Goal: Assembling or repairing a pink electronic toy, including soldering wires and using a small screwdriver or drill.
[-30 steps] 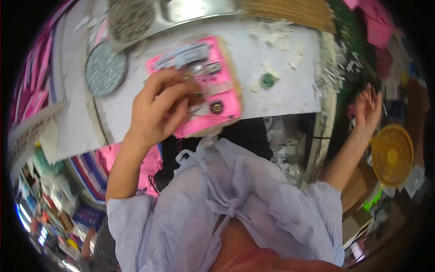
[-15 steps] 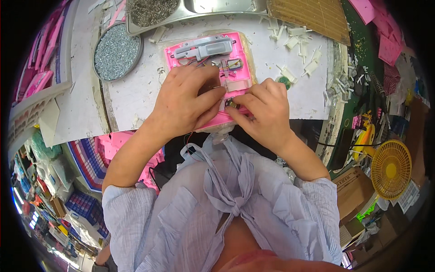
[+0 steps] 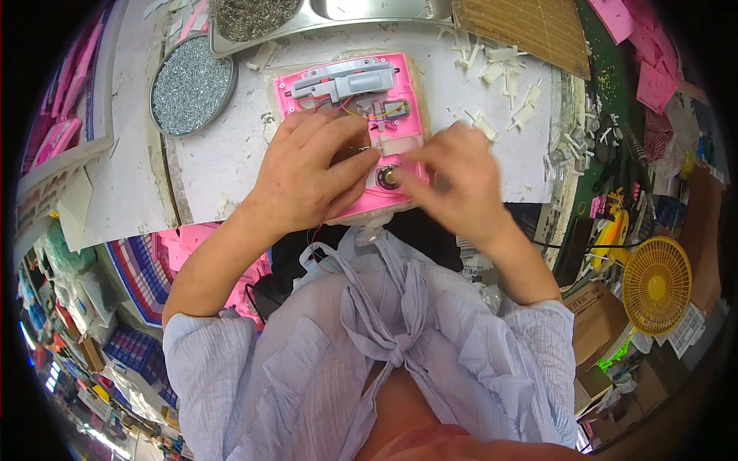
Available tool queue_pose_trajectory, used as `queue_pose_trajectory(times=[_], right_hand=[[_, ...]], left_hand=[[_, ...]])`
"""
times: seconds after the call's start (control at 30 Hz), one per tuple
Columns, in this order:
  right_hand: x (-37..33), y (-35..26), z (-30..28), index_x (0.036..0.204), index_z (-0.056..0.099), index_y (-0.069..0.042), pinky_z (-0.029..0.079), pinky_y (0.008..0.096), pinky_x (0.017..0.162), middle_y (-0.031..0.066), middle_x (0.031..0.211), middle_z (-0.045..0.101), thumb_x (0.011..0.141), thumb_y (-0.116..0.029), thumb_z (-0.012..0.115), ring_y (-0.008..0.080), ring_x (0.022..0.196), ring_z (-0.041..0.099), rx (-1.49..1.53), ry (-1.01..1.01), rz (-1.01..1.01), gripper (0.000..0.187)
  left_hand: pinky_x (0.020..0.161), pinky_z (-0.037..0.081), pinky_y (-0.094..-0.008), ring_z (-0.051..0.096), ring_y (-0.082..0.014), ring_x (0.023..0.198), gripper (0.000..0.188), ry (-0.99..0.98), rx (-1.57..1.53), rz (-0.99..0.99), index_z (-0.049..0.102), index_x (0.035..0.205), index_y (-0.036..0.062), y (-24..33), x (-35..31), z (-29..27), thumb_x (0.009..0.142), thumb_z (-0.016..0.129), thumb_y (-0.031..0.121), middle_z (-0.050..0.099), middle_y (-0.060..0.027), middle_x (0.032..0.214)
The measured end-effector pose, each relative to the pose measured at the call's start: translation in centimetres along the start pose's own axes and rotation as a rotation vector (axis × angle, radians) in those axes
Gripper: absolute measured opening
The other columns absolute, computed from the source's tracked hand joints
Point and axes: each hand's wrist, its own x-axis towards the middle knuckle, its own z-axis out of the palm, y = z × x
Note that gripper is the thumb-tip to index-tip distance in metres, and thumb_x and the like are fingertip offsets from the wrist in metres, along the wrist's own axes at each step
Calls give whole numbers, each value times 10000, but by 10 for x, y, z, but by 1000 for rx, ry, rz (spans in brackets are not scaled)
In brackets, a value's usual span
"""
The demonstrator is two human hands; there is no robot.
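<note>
A pink plastic casing lies open-side up on the table in front of me. A long grey part is at its far end, with red and yellow wires beside it. A small grey boxed part and a pale block sit inside. Toward the near end is a small round speaker-like part. My left hand is closed over the casing's left side, its curled fingers hiding what is beneath. My right hand, blurred by motion, is just right of the round part, thumb and forefinger apart, nothing visible between them.
A round dish of small silvery screws stands on the left. A metal tray with metal bits is at the back. White plastic parts and brown cardboard lie at the right. A yellow fan is far right.
My right hand has drawn back a little from the round part, which now shows more fully. My left hand stays on the casing. The view has shifted slightly.
</note>
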Motion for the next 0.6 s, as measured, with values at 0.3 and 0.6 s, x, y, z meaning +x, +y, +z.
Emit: queue_pose_trajectory(times=[0.3,0.6], right_hand=[[56,15,-9,766,699,-74,463,393,683,32,681,628,783,-235,784,242,693,593,-285,-102,80,183],[59,10,-3,677,667,-62,492,440,666,102,673,666,763,-206,723,300,668,642,-412,-109,17,177]], left_hand=[[870,382,-401,583,-215,957,345,126,165,-136,735,1069,153,6,14,2,725,760,170,609,-18,1126],[971,326,-440,544,-226,1050,342,59,275,-195,757,1072,141,5,27,11,741,722,217,600,-6,1166]])
